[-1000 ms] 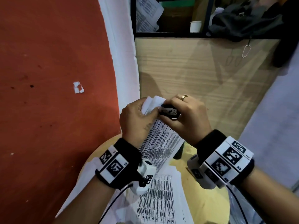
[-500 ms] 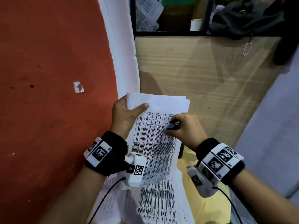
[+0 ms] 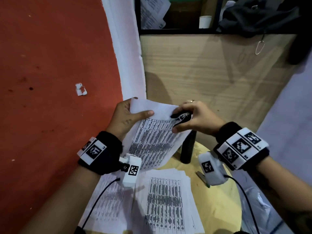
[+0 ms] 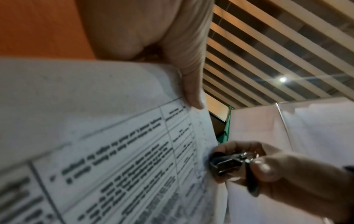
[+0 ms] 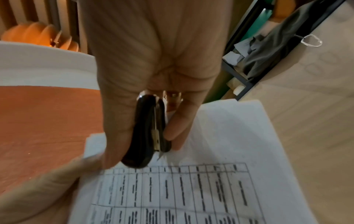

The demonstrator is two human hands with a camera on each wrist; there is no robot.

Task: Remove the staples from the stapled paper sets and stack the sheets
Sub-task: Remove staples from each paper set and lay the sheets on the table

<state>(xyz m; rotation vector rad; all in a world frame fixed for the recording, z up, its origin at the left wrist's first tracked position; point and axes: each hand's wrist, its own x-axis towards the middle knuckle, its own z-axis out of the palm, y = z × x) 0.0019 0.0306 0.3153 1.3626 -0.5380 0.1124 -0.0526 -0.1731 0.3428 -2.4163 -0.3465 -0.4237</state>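
Black wristbands (image 3: pixel 103 149) bear white coded tags; right ring finger wears a ring (image 3: pixel 192 101).

Both forearms reach forward, each wrist wrapped in a black band bearing a marker block. The left hand (image 3: pixel 125 115) is raised, thumb laid flat across the top of the paper set (image 3: pixel 152 137) and fingers behind it, pinching its upper left corner. The right hand (image 3: pixel 194 118), ring on one finger, curls thumb and fingers round the black staple remover (image 3: pixel 181 118), squeezing it at the paper's upper right.

The round wooden table (image 3: pixel 217 205) carries a stack of printed sheets (image 3: pixel 165 200). A black cylinder (image 3: pixel 188 149) stands upright near its far edge.
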